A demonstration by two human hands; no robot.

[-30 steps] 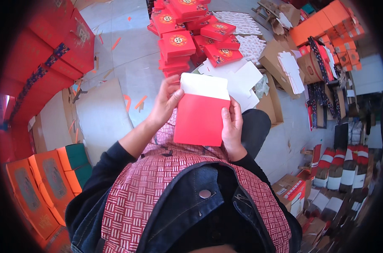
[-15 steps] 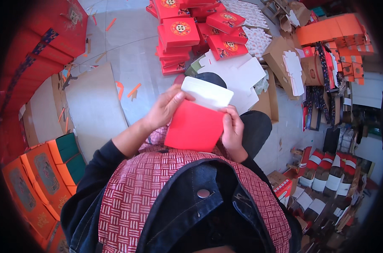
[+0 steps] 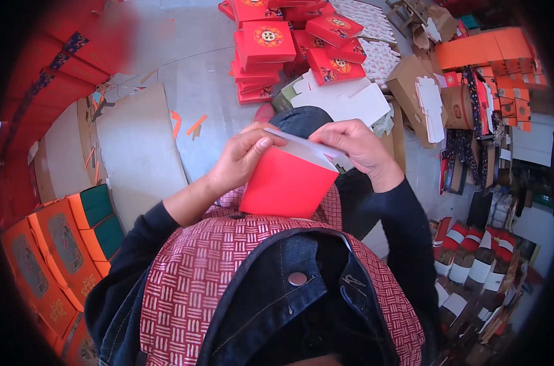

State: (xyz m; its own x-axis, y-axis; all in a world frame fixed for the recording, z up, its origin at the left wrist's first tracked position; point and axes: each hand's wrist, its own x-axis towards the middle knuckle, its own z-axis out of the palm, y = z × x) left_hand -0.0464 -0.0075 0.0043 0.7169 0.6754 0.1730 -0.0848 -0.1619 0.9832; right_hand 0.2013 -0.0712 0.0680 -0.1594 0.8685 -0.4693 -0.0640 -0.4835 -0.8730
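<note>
A red carton [image 3: 289,184] with a white inside stands upright over my lap, its open edge facing away from me. My left hand [image 3: 243,157] is closed on its upper left corner, thumb on the red side near the edge. With its fingers, my right hand [image 3: 357,146] grips the white flap [image 3: 304,141] along the upper right of the opening. The flap is tilted and shows nearly edge-on. Part of the white inside is visible below it. The carton's underside and the fingers behind it are hidden.
Red printed boxes [image 3: 266,44] are stacked ahead, beside flat white card pieces [image 3: 350,100]. A brown carton [image 3: 411,85] stands right of them. Orange boxes [image 3: 57,244] are at lower left, and large red boxes [image 3: 85,52] at upper left. A cardboard sheet [image 3: 137,137] lies on the floor.
My right hand has risen from the carton's right edge to the white flap. The flap, broad and raised before, is now tilted nearly edge-on, and the opening shows. My left hand has kept its hold.
</note>
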